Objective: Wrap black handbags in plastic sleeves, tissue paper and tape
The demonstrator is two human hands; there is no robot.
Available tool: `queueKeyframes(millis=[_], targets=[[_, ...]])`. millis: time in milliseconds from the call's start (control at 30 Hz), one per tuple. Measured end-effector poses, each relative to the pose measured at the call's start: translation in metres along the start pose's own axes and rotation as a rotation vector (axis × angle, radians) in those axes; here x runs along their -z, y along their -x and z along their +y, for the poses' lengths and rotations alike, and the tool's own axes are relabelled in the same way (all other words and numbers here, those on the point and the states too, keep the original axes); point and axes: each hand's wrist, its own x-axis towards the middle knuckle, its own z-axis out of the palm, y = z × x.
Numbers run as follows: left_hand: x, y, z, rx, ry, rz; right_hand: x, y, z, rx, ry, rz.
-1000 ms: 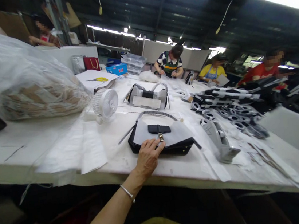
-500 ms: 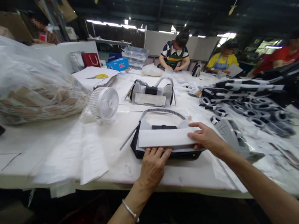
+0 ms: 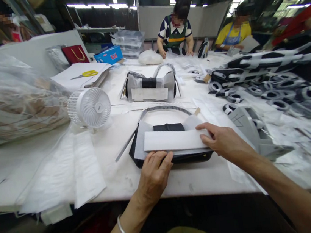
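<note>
A black handbag lies on the table in front of me, with grey-white paper and a wrapped handle looping up behind it. Across its upper side rests a white, foam-like strip, just in front of a black strap tab. The strip's right end is between the thumb and fingers of my right hand. My left hand, bent over the bag's near edge, has its fingertips at the strip's lower edge; its thumb is partly hidden.
Behind stands a second wrapped bag. To the left are a white fan, white sheets, a big plastic sack and yellow scissors. Wrapped black-and-white parts pile up at right. Co-workers sit across the table.
The view has shifted and come closer. My right fingers have moved slightly on the strip's right end, and the strip lies flatter over the bag. My left hand stays at the near edge.
</note>
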Motion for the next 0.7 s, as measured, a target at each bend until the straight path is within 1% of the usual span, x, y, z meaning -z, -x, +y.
queueKeyframes(millis=[67,133,200,267,333,400,467,533,600,700], targets=[[0.007,-0.007,0.005,0.010,-0.021,-0.044,-0.004,-0.002,0.005,0.048,0.048,-0.029],[0.018,-0.022,0.011,0.002,-0.070,-0.090,-0.010,-0.004,0.010,0.100,0.089,-0.042],[0.031,-0.045,0.018,-0.007,-0.137,-0.133,-0.016,-0.005,0.015,0.140,0.102,-0.044],[0.040,-0.073,0.020,-0.018,-0.214,-0.173,-0.021,-0.004,0.021,0.170,0.085,-0.033],[0.040,-0.097,0.016,-0.067,-0.270,-0.212,-0.026,-0.003,0.026,0.188,0.066,-0.018],[0.030,-0.108,0.004,-0.114,-0.299,-0.286,-0.029,-0.002,0.030,0.182,0.058,-0.003],[0.016,-0.104,-0.009,-0.107,-0.306,-0.401,-0.031,0.000,0.031,0.167,0.059,0.017],[0.005,-0.087,-0.019,-0.046,-0.296,-0.481,-0.032,0.004,0.029,0.177,0.076,0.045],[-0.001,-0.065,-0.024,0.009,-0.287,-0.487,-0.031,0.009,0.022,0.194,0.145,0.048],[-0.001,-0.038,-0.021,0.060,-0.271,-0.438,-0.026,0.017,0.009,0.239,0.336,0.050]])
